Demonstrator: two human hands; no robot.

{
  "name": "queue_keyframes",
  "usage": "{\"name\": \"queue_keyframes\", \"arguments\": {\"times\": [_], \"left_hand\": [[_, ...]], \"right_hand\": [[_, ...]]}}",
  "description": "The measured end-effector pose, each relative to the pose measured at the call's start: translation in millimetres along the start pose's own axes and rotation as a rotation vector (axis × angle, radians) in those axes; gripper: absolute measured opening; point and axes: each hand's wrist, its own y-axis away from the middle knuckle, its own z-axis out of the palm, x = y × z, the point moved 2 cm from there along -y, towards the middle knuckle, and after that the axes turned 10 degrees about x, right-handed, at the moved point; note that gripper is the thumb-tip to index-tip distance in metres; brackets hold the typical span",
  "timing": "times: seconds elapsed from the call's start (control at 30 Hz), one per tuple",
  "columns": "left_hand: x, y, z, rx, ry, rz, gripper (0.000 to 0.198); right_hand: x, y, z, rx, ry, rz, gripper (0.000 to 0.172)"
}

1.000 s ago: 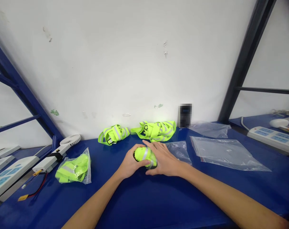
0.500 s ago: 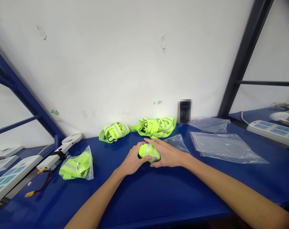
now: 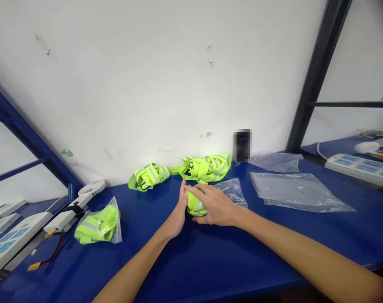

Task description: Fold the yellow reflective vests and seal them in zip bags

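Note:
A neon-yellow reflective strap vest [image 3: 195,203], rolled into a compact bundle with a silver band, is between my hands over the table. My right hand [image 3: 217,205] curls around its right side and top. My left hand [image 3: 178,212] stands on edge, its palm flat against the bundle's left side and its fingers stretched out. Just behind lie two more loosely folded strap vests, a smaller one [image 3: 150,176] on the left and a larger one [image 3: 207,168] with black buckles. To the left, another strap vest [image 3: 98,225] sits inside a clear plastic bag.
Clear zip bags lie at the right, one [image 3: 299,191] flat and another [image 3: 232,191] partly behind my right hand. A dark blurred device [image 3: 242,145] leans on the wall. At left are a white fan [image 3: 92,187], a wired battery pack and a power strip [image 3: 17,235].
My left hand has gone from curling round the bundle with its thumb in front to lying straight along its side. The right hand still grasps it. The view has shifted slightly.

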Motion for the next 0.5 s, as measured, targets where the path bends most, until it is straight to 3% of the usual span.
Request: {"name": "queue_keyframes", "arguments": {"times": [0.17,0.37,0.43,0.5], "left_hand": [[0,0,7.2,0.015,0.278,-0.119,0.068],[9,-10,2.6,0.123,0.414,-0.1,0.081],[7,-14,-6.0,0.027,0.422,-0.172,0.079],[4,-15,-14.1,-0.13,0.425,-0.273,0.059]], "right_hand": [[-9,-1,2,0.044,0.074,-0.075,0.094],[-5,-2,3,0.169,0.059,-0.161,0.068],[-1,-1,3,0.222,0.053,-0.185,0.062],[0,0,1,0.246,0.056,-0.223,0.059]]}}
